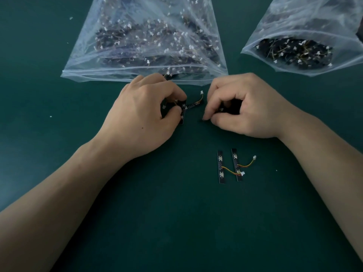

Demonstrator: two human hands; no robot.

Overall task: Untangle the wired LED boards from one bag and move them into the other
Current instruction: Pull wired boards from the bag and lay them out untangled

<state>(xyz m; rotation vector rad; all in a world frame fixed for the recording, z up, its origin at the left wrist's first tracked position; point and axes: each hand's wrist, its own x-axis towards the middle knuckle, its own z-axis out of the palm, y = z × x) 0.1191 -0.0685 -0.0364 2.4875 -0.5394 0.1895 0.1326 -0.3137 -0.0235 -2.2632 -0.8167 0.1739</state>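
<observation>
Left hand (145,112), right hand (238,108) pinch tangled LED boards (183,109).

Pretty dim shot, everything has a teal cast off the mat (59,158). Light's soft and seems to come from above, so the big bag (145,32) and the smaller bag (310,24) get milky glare that hazes what's inside. My left hand (145,116) and right hand (247,110) throw only faint shadows, and the LED boards (183,113) I'm pinching are dark mush. Forearms (49,205) balloon toward the bottom corners, wide-angle stretch.

Green mat (237,36) shows between left bag (144,36) and right bag (314,26); two loose boards (222,167) lie nearer.
</observation>
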